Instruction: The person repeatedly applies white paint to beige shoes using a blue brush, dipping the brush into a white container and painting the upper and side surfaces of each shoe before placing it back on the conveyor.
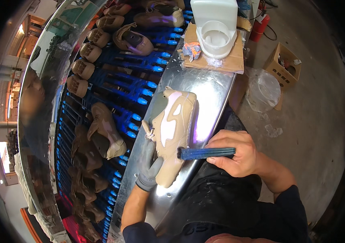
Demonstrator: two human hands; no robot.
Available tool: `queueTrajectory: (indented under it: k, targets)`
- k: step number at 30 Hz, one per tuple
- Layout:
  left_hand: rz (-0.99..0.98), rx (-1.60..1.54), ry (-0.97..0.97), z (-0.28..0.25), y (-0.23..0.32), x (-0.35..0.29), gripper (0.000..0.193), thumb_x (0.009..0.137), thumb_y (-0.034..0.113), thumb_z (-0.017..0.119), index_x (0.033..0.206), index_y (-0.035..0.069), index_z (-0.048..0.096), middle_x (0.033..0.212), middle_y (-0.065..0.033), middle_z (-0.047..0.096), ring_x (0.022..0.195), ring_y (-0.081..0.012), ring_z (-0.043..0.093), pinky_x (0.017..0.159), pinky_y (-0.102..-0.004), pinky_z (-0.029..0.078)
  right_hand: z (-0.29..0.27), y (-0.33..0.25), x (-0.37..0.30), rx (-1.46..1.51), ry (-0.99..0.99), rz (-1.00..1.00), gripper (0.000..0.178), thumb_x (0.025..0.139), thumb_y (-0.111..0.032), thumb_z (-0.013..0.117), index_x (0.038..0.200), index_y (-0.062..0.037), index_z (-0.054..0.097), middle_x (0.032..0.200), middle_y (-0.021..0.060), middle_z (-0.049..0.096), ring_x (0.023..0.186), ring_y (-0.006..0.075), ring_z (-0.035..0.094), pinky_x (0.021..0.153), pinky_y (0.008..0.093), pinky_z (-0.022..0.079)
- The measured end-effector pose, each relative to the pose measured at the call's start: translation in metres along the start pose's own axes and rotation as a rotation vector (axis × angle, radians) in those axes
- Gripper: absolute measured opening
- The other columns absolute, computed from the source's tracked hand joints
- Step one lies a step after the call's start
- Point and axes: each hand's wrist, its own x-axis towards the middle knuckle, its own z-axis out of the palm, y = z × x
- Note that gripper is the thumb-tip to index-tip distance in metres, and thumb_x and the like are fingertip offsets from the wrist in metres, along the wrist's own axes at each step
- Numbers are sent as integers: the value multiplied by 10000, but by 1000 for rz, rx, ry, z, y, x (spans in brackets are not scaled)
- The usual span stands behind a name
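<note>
Shown midway between the left and right edges of the metal tabletop (213,87): a beige shoe (171,133), laid side-up, heel toward the far end, toe toward the near end, laces toward the left edge. Gripped at the forefoot by the gloved left hand (150,167), thumb over the toe area, fingers along the lace side; probably so held to steady the shoe against pressure from the opposite side. Held in the closed right hand (241,157): a blue brush (204,153), handle pinched between thumb and fingers and reaching over the tabletop's right edge, bristles against the shoe's bottom border near the forefoot. Likely aimed crosswise for control along that narrow border.

At the tabletop's far end, on cardboard (233,64): a white container (216,16) with a round open cup, a crumpled wad (192,51) just beside it; presumably placed clear of the shoe, with cardboard as guard against spills. Along the left edge: a rack (134,117) of blue-tipped rods, bearing further shoes (109,131).

Hidden: the shoe's underside, the bristle ends and part of the left fingers. Hard to make out: contact between shoe and metal, contents of the cup, shaded shoes at the rack's near end. Cut off: the container's top.
</note>
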Motion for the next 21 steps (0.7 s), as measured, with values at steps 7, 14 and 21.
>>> queueTrajectory:
  k: [7, 14, 21]
  targets:
    - [56, 173, -85, -8, 5, 0, 541, 787, 153, 878, 1263, -24, 692, 1382, -273, 637, 1281, -480, 624, 1144, -543, 466, -5, -4, 6, -2, -114, -106, 241, 798, 16, 840, 1021, 57, 761, 937, 167, 748, 731, 269, 745, 614, 328, 584]
    - [151, 175, 76, 0, 2, -4, 488, 801, 148, 857, 1216, 1, 645, 1340, -270, 621, 1249, -503, 615, 1083, -641, 458, -7, 0, -2, -6, -98, -51, 209, 829, -6, 824, 1021, 39, 754, 954, 155, 738, 790, 272, 751, 671, 355, 590]
    - [334, 299, 335, -2, 47, 44, 482, 755, 189, 834, 1074, -29, 546, 1141, -271, 590, 1033, -476, 597, 976, -674, 422, -1, 38, -21, 649, 345, 285, 172, 993, -79, 721, 1075, 72, 715, 983, 165, 754, 838, 206, 744, 713, 320, 640]
